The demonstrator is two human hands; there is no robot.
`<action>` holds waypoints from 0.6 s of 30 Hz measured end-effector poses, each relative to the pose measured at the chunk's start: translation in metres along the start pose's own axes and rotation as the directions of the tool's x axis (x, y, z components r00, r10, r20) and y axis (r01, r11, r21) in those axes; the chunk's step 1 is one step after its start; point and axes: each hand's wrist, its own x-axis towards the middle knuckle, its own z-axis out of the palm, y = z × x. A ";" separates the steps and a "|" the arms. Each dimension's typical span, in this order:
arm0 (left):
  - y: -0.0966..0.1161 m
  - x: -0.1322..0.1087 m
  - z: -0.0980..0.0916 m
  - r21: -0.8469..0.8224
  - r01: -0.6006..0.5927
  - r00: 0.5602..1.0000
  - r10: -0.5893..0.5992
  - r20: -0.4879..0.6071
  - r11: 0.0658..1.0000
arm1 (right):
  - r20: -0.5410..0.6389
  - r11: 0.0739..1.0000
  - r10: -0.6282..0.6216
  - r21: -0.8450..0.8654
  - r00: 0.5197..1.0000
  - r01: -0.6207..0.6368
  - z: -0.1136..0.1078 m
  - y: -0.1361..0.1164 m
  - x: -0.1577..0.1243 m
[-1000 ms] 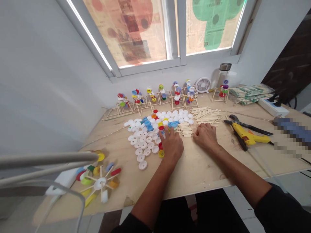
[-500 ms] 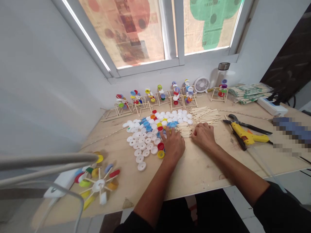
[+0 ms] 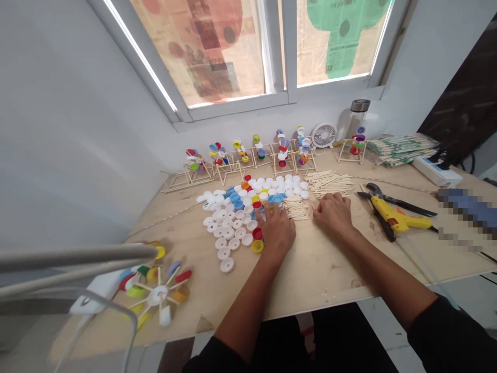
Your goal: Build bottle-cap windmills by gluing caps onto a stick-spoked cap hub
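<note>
My left hand [image 3: 277,230] rests palm down on the table, its fingers apart over the colored bottle caps [image 3: 257,234]. Its right edge touches a small stack of short wooden sticks [image 3: 295,208]. Just right of that stack, my right hand [image 3: 333,216] is closed with curled fingers; whatever its fingertips pinch, if anything, is hidden. Behind it lies a loose heap of longer wooden sticks [image 3: 328,184]. Many white bottle caps [image 3: 227,233], some with a hole in the middle, spread to the left of my left hand.
Several stick frames with cap wheels [image 3: 282,155] line the wall. A yellow glue gun [image 3: 399,217] and black-handled pliers [image 3: 399,201] lie at right, near a power strip [image 3: 437,171]. A cap wheel [image 3: 158,296] lies front left beneath a grey lamp arm [image 3: 77,257]. A fan [image 3: 323,135] stands behind.
My right hand has shifted slightly right, away from the small stack of sticks. The left hand stays in nearly the same place over the caps.
</note>
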 end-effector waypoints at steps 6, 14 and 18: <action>0.003 -0.001 0.002 0.010 -0.004 1.000 0.004 0.000 1.000 | -0.003 0.999 -0.028 -0.026 1.000 0.028 0.003 -0.011 0.008; 0.006 -0.002 0.001 -0.005 -0.005 1.000 0.005 -0.012 1.000 | -0.037 0.995 -0.099 -0.033 0.994 0.098 0.003 -0.020 0.003; 0.004 -0.008 -0.013 -0.045 -0.031 0.998 0.029 -0.053 0.998 | -0.071 0.997 -0.079 -0.028 0.994 0.077 -0.007 -0.011 0.002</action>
